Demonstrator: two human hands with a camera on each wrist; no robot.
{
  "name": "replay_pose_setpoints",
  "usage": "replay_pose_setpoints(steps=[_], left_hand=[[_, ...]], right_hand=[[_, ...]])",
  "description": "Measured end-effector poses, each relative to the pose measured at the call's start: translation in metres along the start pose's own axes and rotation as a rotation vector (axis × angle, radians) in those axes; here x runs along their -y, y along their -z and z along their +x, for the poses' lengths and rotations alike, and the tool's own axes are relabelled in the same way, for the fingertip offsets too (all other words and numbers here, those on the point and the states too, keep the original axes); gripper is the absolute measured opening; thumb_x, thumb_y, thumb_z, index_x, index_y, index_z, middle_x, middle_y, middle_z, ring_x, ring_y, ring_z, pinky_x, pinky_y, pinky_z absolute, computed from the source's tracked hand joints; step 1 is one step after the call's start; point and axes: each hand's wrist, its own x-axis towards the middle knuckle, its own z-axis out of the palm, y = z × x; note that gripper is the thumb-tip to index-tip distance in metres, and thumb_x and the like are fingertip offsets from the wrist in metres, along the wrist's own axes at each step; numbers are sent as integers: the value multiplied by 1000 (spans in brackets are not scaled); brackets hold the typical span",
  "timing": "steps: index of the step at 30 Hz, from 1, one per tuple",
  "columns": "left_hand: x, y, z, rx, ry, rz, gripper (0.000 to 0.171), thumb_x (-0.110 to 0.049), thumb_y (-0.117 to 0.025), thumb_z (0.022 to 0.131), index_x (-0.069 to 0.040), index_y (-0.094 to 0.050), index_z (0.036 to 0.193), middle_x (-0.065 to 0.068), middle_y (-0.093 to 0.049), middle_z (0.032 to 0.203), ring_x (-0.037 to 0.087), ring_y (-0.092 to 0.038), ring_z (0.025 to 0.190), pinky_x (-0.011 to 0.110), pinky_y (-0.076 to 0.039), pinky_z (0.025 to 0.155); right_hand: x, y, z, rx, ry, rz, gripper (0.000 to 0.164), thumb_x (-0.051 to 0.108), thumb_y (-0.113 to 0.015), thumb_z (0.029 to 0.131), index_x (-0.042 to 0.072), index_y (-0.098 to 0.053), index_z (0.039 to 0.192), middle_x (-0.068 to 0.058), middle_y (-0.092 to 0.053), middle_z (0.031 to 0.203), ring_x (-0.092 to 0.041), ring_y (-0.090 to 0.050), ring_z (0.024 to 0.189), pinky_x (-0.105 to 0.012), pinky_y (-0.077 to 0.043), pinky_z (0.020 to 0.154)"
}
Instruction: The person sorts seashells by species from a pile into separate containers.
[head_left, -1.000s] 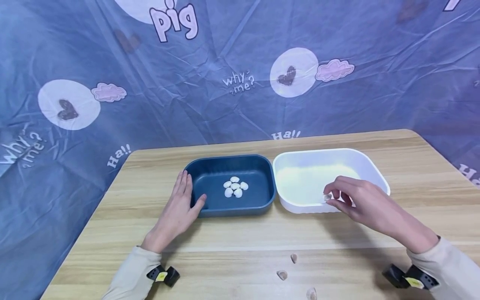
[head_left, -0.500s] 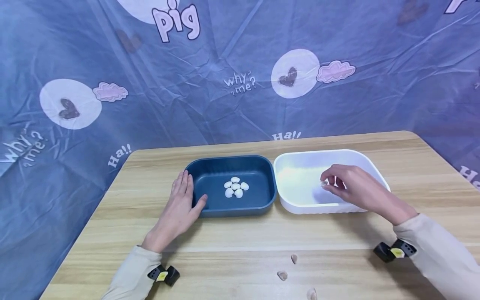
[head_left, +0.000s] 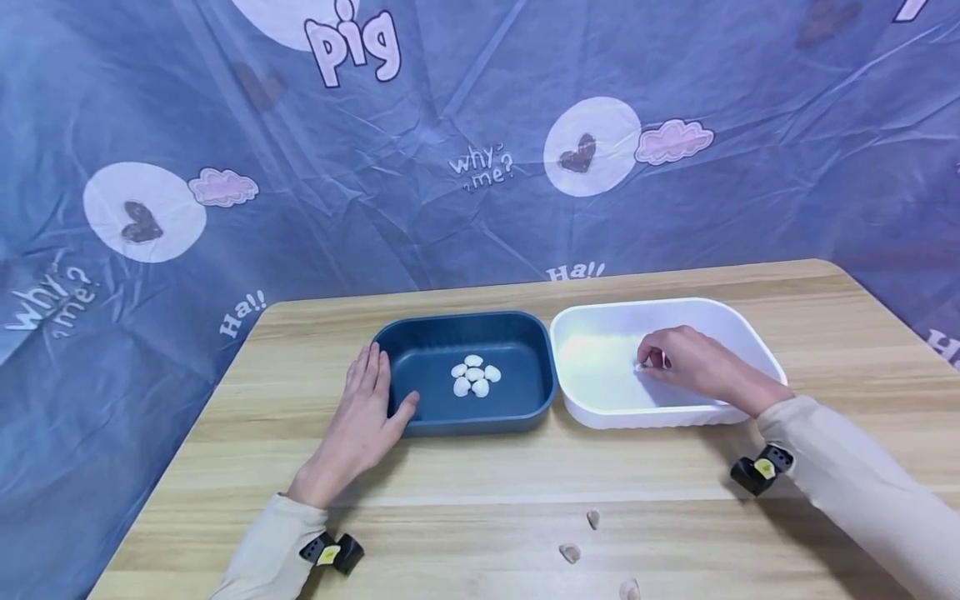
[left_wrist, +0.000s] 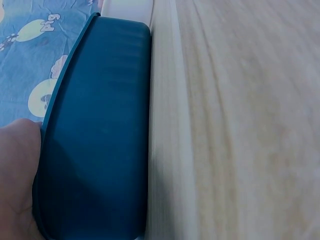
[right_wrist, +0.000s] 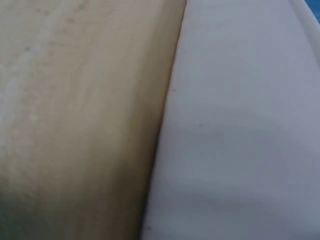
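Fingers of my left hand (head_left: 358,421) lie straight along the left end of the dark blue tray (head_left: 468,427), with the thumb over its front rim. A cluster of several white seashells (head_left: 475,375), set like a flower, lies on that tray's floor. My right hand (head_left: 693,365) reaches down inside the white tray (head_left: 596,342), pinching a small pale seashell (head_left: 641,367) between thumb and fingertips close over the floor. Its fingers partly cover the shell. In the left wrist view the thumb (left_wrist: 20,165) touches the rim of the blue tray (left_wrist: 100,120).
Both trays stand side by side, almost touching, on a wooden table (head_left: 450,500). Toward the near edge lie three loose brownish shells, including one shell (head_left: 570,552) and another shell (head_left: 593,519). A printed blue cloth (head_left: 420,208) hangs behind the table.
My right hand has moved left from the white tray's front rim and lowered the shell toward its floor. The left hand stays on the blue tray.
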Motion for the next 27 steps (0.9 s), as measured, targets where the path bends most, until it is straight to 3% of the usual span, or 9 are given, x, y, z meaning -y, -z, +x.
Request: replay_pose_setpoints(steps=[8, 12, 18, 20, 23, 27], left_hand=[[0, 1, 2, 15, 6, -1, 78, -40, -48, 99, 14, -18, 147, 27, -6, 158, 38, -1, 146, 50, -6, 118], [1, 1, 2, 20, 12, -7, 78, -40, -48, 99, 14, -18, 147, 26, -5, 158, 36, 1, 147, 50, -6, 118], [3, -2, 0, 28, 15, -7, 79, -41, -47, 100, 14, -16, 147, 27, -4, 158, 37, 0, 147, 50, -7, 118], [4, -1, 0, 28, 12, -6, 79, -40, -47, 100, 15, -16, 147, 28, -4, 158, 38, 0, 146, 51, -7, 118], [3, 0, 1, 28, 3, -3, 79, -40, -46, 100, 16, -15, 146, 28, -3, 157, 40, 0, 146, 51, -7, 118], [2, 1, 2, 34, 3, -6, 79, -42, -44, 100, 15, -15, 147, 28, -2, 158, 39, 1, 146, 51, -7, 118]], right_hand=[[-3, -4, 2, 63, -29, 44, 9, 0, -72, 79, 6, -70, 84, 7, -60, 72, -9, -54, 70, -31, -50, 67], [0, 3, -2, 21, -15, 37, 13, 6, -77, 78, 4, -70, 89, 7, -59, 73, -8, -52, 67, -28, -48, 62], [17, 25, -24, -300, 167, -25, 26, -4, -81, 68, 5, -69, 89, 11, -56, 70, 1, -46, 58, -17, -41, 51], [29, 26, -37, -370, 236, -16, 31, -9, -80, 64, 7, -69, 88, 12, -55, 70, 3, -45, 58, -13, -39, 50], [53, 17, -59, -380, 310, 38, 34, -11, -77, 63, 12, -69, 87, 13, -57, 73, 5, -46, 62, -9, -39, 52], [84, -8, -85, -269, 372, 133, 34, -6, -76, 67, 20, -68, 89, 15, -61, 81, 5, -52, 69, -6, -42, 59]])
